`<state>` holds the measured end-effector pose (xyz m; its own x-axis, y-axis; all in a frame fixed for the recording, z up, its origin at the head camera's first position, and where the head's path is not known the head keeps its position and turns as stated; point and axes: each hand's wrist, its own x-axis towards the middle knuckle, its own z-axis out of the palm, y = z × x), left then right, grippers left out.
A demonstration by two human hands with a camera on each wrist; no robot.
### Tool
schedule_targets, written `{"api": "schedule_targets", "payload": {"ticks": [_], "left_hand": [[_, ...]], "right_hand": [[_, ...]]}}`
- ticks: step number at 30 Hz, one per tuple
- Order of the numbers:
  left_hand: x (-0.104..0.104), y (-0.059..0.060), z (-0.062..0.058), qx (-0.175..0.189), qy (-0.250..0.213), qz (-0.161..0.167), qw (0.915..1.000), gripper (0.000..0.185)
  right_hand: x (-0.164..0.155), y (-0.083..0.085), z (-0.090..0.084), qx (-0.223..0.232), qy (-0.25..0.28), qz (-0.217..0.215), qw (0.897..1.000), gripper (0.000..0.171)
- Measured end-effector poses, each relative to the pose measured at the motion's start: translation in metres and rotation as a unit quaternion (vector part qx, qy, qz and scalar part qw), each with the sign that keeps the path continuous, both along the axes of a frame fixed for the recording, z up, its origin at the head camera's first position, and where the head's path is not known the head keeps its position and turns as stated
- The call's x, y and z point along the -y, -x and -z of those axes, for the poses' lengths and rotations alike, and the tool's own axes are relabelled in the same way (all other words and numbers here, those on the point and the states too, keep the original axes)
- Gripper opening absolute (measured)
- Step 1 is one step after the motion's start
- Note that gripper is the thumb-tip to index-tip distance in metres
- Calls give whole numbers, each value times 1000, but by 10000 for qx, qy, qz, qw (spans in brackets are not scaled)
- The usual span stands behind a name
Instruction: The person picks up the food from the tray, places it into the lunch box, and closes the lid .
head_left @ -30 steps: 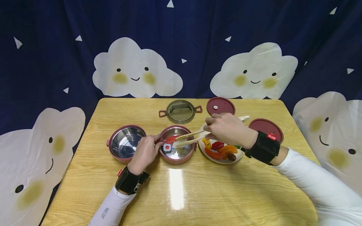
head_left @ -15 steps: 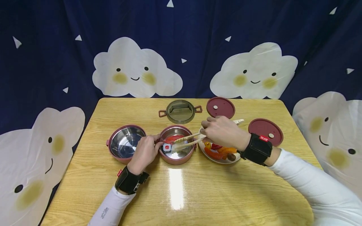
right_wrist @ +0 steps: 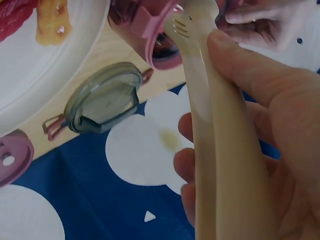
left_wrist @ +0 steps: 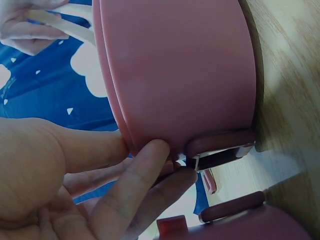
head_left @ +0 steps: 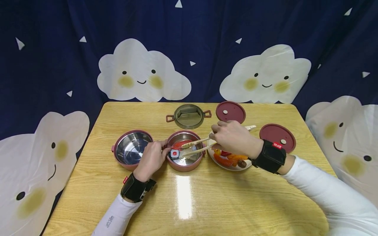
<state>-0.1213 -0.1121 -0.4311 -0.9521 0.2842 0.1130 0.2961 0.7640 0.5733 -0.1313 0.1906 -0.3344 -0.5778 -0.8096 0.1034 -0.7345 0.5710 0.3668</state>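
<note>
In the head view, my left hand (head_left: 151,160) grips the left edge of a pink pot (head_left: 183,169) with a steel inside. The left wrist view shows the thumb and fingers pinching that rim just beside the handle (left_wrist: 220,145). Inside the pot lie a sushi roll (head_left: 175,153) with a red centre and a red, shrimp-like piece (head_left: 178,144). My right hand (head_left: 234,138) holds beige tongs (head_left: 195,142), their two arms apart and the tips down in the pot. The right wrist view shows the thumb on one tong arm and fingers round the other side.
A second pink pot (head_left: 117,160) stands left. Right of the middle pot, a white plate (head_left: 228,168) bears several toy vegetable pieces (head_left: 222,160), partly under my right hand. Behind lie a clear-topped lid (head_left: 189,122) with handles and two dark red lids, one at back (head_left: 233,111), one right (head_left: 274,134).
My right hand and the tongs have shifted a little to the left and down, with the tips staying in the pot. My left hand keeps its place on the rim.
</note>
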Motion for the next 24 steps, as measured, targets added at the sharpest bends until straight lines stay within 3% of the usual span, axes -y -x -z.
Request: {"api": "schedule_targets", "payload": {"ticks": [6, 24], "left_hand": [[-1, 0, -1, 50, -2, -26, 10000, 20], [-1, 0, -1, 65, 16, -7, 10000, 19]], "right_hand": [[-12, -1, -16, 166, 190, 98, 9996, 38], [-64, -7, -63, 934, 649, 1419, 9833, 30]]}}
